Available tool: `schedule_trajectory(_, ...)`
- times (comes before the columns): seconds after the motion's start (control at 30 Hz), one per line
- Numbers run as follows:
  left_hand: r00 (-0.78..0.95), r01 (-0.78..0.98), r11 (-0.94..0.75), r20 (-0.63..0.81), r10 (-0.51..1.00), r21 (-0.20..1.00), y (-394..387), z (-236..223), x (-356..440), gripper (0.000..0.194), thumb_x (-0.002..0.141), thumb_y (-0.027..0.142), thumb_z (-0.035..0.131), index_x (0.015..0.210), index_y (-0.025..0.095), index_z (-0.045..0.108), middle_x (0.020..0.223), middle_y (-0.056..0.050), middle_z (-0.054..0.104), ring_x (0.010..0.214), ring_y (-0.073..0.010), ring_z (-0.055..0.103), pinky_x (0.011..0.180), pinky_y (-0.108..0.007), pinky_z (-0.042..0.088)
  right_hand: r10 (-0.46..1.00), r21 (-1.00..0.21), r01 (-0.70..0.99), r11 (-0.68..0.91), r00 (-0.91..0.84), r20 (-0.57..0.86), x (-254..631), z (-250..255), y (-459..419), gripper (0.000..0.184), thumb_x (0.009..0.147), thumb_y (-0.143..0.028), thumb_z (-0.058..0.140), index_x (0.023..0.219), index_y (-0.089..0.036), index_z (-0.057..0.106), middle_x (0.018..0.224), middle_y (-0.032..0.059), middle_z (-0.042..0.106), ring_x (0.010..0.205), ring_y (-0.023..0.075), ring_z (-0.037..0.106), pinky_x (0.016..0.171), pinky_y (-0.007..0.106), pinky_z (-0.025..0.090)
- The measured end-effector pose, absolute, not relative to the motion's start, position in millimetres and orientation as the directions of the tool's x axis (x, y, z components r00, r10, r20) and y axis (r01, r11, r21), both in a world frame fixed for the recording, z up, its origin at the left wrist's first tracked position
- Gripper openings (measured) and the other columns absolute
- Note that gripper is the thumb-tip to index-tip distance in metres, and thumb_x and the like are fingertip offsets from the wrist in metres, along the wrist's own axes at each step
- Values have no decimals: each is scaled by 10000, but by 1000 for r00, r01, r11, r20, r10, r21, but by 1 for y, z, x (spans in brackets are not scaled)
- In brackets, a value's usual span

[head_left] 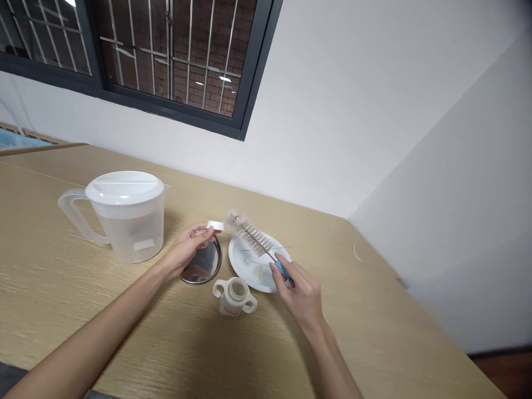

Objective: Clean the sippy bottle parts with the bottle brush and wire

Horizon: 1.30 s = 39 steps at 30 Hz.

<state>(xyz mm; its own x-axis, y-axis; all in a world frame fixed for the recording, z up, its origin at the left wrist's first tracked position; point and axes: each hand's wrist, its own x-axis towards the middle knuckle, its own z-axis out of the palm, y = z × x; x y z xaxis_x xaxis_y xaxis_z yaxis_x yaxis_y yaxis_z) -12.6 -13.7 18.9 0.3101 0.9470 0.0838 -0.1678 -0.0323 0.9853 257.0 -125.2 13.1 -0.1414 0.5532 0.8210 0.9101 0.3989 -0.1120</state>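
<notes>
Between the thumb and fingers of my left hand is a small white cap, held above a round metal tray. My right hand is closed around the blue handle of a bottle brush. The brush's white bristles point up and left, over a white plate, with the tip near the cap but apart from it. In front of the plate stands an uncapped baby bottle with two side handles, upright, its mouth showing. Thin wire-like pieces lie on the plate.
A lidded translucent pitcher stands at the left, its handle facing left. Behind the wooden table are a white wall and a barred window. A small pale strip lies at the right.
</notes>
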Motion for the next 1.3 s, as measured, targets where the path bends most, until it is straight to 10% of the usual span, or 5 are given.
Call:
schedule_trajectory(0.63,311,-347,30,85,947,937,-8,11,-14,594,655,318,857,1166,180,588,1163,-100,696,1021,-194,658,884,-321,481,560,-130,918,375,-112,821,262,11,-125,238,909,-223,624,1126,-149,689,708,6,661,526,82,539,566,216,431)
schedule_trajectory(1.3,275,-72,-199,212,938,977,-8,12,-13,652,604,390,868,1151,156,601,1115,-115,692,968,-228,645,838,-352,496,585,-113,921,372,-138,799,263,10,-124,261,919,-242,619,1149,-142,691,614,-28,556,504,78,493,544,211,387)
